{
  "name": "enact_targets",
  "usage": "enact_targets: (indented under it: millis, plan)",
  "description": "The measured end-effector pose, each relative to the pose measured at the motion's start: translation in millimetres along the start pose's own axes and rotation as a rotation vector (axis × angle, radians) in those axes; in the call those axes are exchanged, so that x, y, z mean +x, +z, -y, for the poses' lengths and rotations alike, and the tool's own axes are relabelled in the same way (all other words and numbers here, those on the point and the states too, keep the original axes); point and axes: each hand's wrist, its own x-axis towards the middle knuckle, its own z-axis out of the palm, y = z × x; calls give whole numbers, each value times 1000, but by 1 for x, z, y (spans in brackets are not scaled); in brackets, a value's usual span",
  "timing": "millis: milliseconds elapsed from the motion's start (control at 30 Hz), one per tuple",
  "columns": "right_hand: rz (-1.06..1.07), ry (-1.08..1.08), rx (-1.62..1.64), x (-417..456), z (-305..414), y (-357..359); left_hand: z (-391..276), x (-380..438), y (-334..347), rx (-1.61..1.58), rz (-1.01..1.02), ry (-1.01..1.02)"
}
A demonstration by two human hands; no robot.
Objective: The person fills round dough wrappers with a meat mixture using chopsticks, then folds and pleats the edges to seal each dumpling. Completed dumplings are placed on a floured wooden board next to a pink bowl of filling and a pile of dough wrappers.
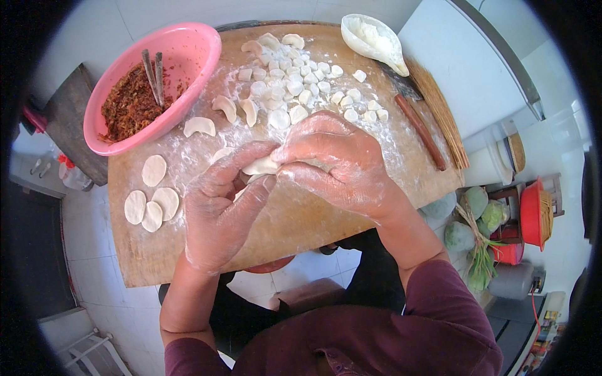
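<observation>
Above a floured wooden board [291, 225], my left hand [225, 202] and my right hand [336, 164] meet on a dumpling [261, 166], both pinching its dough edge between thumb and fingers. Round dough wrappers [154, 170] lie at the board's left, some overlapping. Several folded dumplings [199, 126] rest beyond my hands. Small cut dough pieces [295, 88] are heaped in flour at the back middle. A pink plastic basin [207, 51] at the back left holds brown minced filling [129, 105] with two sticks [159, 77] standing in it. Part of the board is hidden under my hands.
A wooden rolling pin [420, 131] lies at the board's right beside a straw brush [437, 113]. A scoop of flour [371, 40] stands at the back right edge. Green melons or gourds [460, 236] and a red basin [532, 214] are on the right, off the board.
</observation>
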Motion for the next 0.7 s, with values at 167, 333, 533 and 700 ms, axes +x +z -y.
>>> enact_targets:
  millis: [167,333,533,700]
  plan:
    - [-1,-26,-33,-2,-3,-1,0,0,-2,131,39,-19]
    - [-1,-71,-113,2,2,-1,5,0,-5,168,26,-24]
    - [87,-144,-205,0,1,-1,9,-1,1,212,50,16]
    - [84,-117,-193,-1,0,0,8,-1,-1,314,60,5]
